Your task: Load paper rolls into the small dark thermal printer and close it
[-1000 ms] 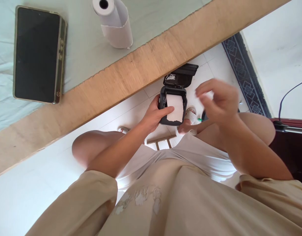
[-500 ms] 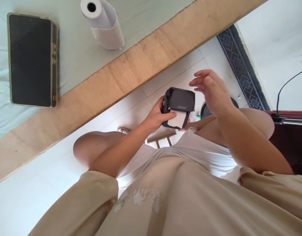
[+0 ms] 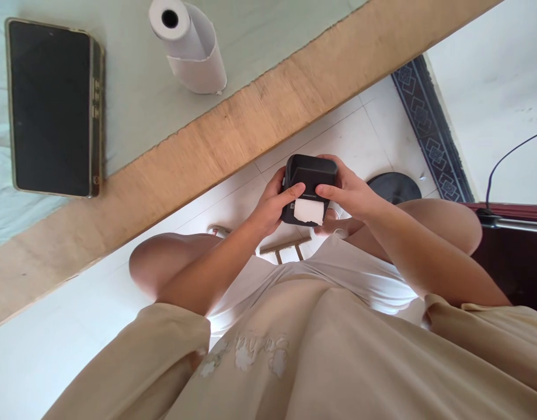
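Both hands wrap the small black printer (image 3: 311,178) above the lap: left hand (image 3: 272,203) gripping its left side, right hand (image 3: 348,192) its right, thumbs on the closed lid. White paper (image 3: 309,211) pokes from its slot. On the worktop (image 3: 233,134) sit a paper roll (image 3: 187,44) and a phone (image 3: 52,108).

Both hands, left hand (image 3: 272,205) and right hand (image 3: 349,193), meet, thumbs pressing down.

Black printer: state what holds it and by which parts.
Both hands hold the black printer: the left hand grips its left side, the right hand its right side, thumbs on the front above the paper strip.
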